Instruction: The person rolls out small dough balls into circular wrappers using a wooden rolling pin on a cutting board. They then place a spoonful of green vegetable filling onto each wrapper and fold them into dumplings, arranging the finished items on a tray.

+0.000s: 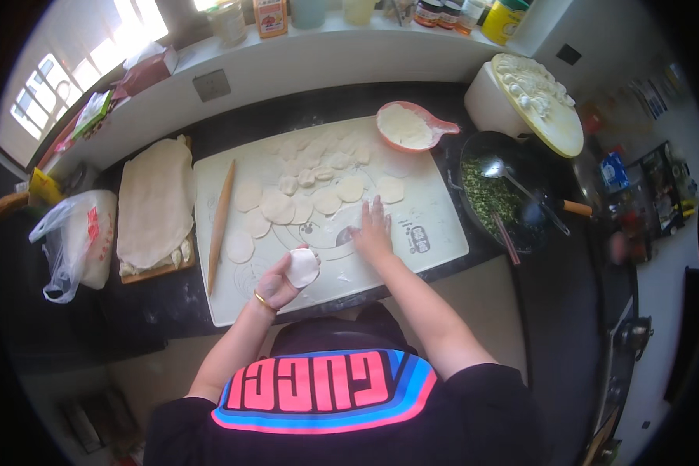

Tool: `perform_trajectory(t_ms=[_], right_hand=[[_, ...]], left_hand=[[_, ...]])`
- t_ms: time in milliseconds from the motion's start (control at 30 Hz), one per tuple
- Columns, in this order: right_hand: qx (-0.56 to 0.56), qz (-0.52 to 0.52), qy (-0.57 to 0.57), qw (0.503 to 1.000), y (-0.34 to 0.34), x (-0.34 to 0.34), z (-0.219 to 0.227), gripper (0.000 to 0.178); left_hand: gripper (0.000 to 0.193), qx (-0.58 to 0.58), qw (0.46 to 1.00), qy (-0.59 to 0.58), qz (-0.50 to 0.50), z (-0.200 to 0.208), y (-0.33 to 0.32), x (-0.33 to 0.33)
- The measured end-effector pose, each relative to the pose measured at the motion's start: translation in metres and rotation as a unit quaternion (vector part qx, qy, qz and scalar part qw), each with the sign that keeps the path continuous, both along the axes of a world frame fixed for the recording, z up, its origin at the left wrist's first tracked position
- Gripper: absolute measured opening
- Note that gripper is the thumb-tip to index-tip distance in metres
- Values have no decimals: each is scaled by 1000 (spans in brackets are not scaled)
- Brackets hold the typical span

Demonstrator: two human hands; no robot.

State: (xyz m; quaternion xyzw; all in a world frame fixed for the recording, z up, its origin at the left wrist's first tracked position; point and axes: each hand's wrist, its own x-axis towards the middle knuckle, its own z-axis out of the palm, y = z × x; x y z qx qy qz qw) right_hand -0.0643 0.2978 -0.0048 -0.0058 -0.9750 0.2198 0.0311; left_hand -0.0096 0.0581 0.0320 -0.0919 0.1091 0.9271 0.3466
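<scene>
Flour [403, 126] in the pink bowl [445, 126], chopped greens [486, 199] in the black wok [530, 229], 1 dough wrapper [304, 267] in our left hand [277, 284].
We see a metal spoon [495, 168] and chopsticks [507, 238] in the wok, and white dumplings [530, 84] on the yellow tray [565, 140]. Our left hand cups the wrapper, its fingers curled beneath; our right hand [373, 235] is spread open at the pale mat [439, 241], near the loose dough rounds [327, 200]; we cannot tell whether it presses down.

Large pink letters [312, 382] stand on the short-sleeved black fabric shirt [474, 419]; small dark characters [419, 239] mark the pale rectangular mat [440, 194]; the translucent plastic bag's [62, 241] red print is illegible.
</scene>
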Motion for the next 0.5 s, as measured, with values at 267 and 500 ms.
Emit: perform_trajectory(t_ms=[267, 500], right_hand=[[74, 48, 107, 990, 49, 33, -8, 53], [86, 81, 67, 991, 71, 20, 6, 45]], left_hand=[[40, -20, 999, -36, 9, -3, 31, -11], [40, -36, 996, -61, 47, -5, 86, -23]])
